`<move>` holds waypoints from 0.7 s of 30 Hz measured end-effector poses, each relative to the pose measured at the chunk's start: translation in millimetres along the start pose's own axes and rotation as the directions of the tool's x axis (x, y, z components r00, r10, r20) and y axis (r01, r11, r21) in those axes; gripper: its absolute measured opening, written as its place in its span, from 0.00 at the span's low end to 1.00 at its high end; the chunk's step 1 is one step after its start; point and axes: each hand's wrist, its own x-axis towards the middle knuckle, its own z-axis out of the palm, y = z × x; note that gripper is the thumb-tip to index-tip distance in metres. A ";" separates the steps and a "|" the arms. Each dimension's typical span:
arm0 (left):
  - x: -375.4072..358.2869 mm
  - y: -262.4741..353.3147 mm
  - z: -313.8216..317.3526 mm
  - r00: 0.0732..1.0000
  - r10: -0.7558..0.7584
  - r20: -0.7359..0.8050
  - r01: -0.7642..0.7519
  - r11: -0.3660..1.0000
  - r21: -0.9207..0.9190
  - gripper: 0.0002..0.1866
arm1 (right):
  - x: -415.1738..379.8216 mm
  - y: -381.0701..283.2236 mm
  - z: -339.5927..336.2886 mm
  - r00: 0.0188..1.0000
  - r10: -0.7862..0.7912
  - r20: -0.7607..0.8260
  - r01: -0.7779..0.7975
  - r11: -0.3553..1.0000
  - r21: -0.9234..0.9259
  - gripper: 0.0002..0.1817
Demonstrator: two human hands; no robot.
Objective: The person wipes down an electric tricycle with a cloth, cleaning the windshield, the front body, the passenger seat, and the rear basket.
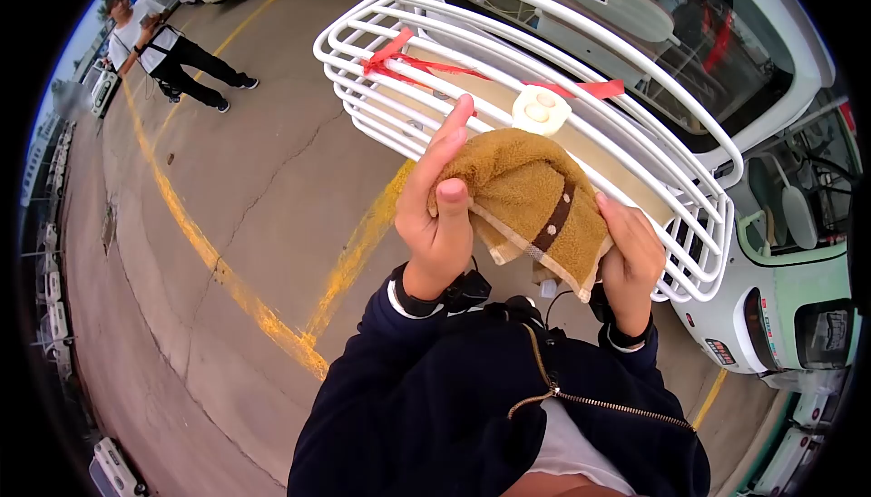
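Observation:
A brown towel (522,188) with a dark brown dotted band is bunched between my two hands, over the near rail of a white metal rack (653,147). My left hand (438,206) is at the towel's left side, its fingers and thumb raised and apart, the palm against the cloth. On the right, my right hand (631,256) holds the towel's edge, with its fingertips partly behind the cloth. A pale yellow block (542,110) with two round marks sits on the rack just beyond the towel. Red ribbon (599,89) is tied along the bars.
The rack is mounted on a white and pale green vehicle (717,315) with a rear window (635,16). A person (154,43) in a white shirt stands on the paved lot at the upper left. Yellow lines (209,261) mark the ground, and parked cars line its edges.

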 end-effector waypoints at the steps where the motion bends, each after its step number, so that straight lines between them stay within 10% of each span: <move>1: 15.3 -2.5 -3.1 0.985 0.123 0.121 -0.151 0.953 0.262 0.17 | 14.2 -0.3 -1.3 0.999 -0.023 -0.044 0.019 0.997 -0.072 0.28; 5: 51.1 -7.7 -1.8 0.881 -0.023 0.473 -0.297 0.751 0.590 0.28 | 70.3 2.2 0.5 0.988 -0.004 -0.152 -0.043 0.950 -0.308 0.28; 9: 45.2 -38.3 -13.8 0.786 -0.261 0.560 -0.432 0.417 0.800 0.29 | 65.6 -2.7 45.0 0.958 -0.014 0.288 0.093 0.961 -0.262 0.42; 12: 53.3 -34.8 -15.0 0.613 -0.261 0.746 -0.375 0.735 0.565 0.42 | 66.8 -7.1 57.6 0.953 0.053 0.300 0.035 0.959 -0.281 0.50; 21: 59.6 -75.5 -20.8 0.574 -0.147 0.806 -0.482 0.735 0.477 0.40 | 73.0 -0.5 88.4 0.989 0.021 0.145 0.060 0.847 -0.529 0.30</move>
